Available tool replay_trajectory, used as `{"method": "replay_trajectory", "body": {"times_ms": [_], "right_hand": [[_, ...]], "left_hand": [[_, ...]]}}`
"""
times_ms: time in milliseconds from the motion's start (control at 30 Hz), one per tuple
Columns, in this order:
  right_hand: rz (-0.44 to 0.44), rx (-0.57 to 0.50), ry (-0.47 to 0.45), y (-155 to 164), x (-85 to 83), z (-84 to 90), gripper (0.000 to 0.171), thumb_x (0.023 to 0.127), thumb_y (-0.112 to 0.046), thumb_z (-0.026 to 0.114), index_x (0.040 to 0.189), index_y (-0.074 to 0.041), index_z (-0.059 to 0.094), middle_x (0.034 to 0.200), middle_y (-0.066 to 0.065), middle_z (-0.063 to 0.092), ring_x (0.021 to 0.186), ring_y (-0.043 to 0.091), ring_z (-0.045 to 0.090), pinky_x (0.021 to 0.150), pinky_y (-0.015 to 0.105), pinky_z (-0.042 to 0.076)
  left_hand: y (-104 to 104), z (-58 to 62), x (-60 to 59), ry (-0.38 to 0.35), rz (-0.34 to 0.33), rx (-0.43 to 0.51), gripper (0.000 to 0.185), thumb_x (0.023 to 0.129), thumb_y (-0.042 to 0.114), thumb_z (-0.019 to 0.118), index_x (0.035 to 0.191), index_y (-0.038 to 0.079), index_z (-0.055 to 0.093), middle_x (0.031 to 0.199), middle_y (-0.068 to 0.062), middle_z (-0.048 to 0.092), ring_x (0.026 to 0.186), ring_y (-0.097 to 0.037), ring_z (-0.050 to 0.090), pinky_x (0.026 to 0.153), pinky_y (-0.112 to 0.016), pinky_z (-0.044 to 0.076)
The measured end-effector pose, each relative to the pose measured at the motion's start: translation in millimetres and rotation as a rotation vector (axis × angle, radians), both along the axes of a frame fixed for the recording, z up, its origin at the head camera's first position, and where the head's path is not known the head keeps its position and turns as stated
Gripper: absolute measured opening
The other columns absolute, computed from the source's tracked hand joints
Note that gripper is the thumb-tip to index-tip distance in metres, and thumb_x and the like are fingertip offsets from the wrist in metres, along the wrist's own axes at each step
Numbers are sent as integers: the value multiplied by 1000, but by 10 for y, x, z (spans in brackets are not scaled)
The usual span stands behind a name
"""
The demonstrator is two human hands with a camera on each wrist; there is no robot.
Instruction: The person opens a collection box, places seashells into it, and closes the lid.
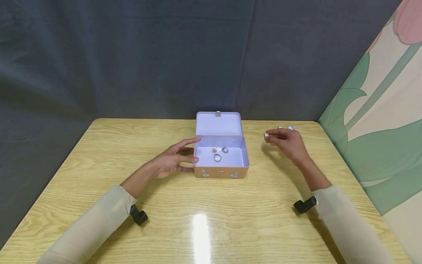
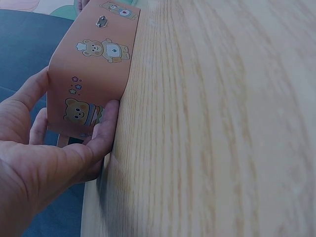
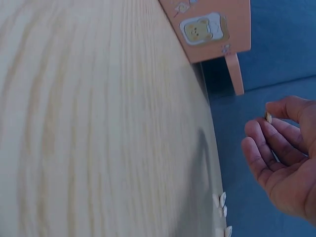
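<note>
An open metal lunch-box-style tin [image 1: 221, 172], orange outside with bear pictures and lilac inside, stands on the table with its lid [image 1: 219, 124] raised at the back. Several small shells [image 1: 217, 157] lie on its floor. My left hand [image 1: 173, 158] spans the tin's left end, fingers extended, with fingertips at the rim and against the side; the left wrist view has one finger [image 2: 106, 126] low along the wall. To the tin's right, above the table, my right hand [image 1: 288, 143] pinches a small pale shell [image 3: 268, 117] between thumb and fingertips.
More shells [image 1: 291, 128] lie near the table's back edge, just behind the right hand. A dark curtain [image 1: 165, 66] hangs behind the wooden table [image 1: 250, 220], and a flower-patterned panel [image 1: 389, 139] stands along the right side.
</note>
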State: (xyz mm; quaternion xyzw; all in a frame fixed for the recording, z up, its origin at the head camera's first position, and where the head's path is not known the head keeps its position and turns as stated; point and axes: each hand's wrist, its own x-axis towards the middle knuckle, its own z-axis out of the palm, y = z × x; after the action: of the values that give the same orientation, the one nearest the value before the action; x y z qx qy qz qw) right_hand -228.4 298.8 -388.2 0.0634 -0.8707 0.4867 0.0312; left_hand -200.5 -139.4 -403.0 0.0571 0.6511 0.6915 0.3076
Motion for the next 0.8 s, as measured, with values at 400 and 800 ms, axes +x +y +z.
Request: {"method": "replay_trajectory", "body": {"times_ms": [400, 800], "right_hand": [[41, 31, 14, -222, 84, 103, 32, 105, -19, 82, 131, 1, 81, 130, 26, 81, 93, -11, 74, 87, 18, 66], [75, -17, 14, -401, 79, 154, 29, 105, -21, 83, 127, -2, 82, 125, 23, 83, 94, -4, 77, 87, 22, 67]], "left_hand": [[23, 8, 1, -3, 0, -7, 81, 107, 3, 75, 173, 38, 45, 175, -15, 34, 139, -35, 62, 112, -55, 64], [4, 1, -7, -3, -5, -10, 82, 107, 2, 75, 174, 38, 44, 176, -15, 34, 141, -35, 61, 114, -55, 63]]}}
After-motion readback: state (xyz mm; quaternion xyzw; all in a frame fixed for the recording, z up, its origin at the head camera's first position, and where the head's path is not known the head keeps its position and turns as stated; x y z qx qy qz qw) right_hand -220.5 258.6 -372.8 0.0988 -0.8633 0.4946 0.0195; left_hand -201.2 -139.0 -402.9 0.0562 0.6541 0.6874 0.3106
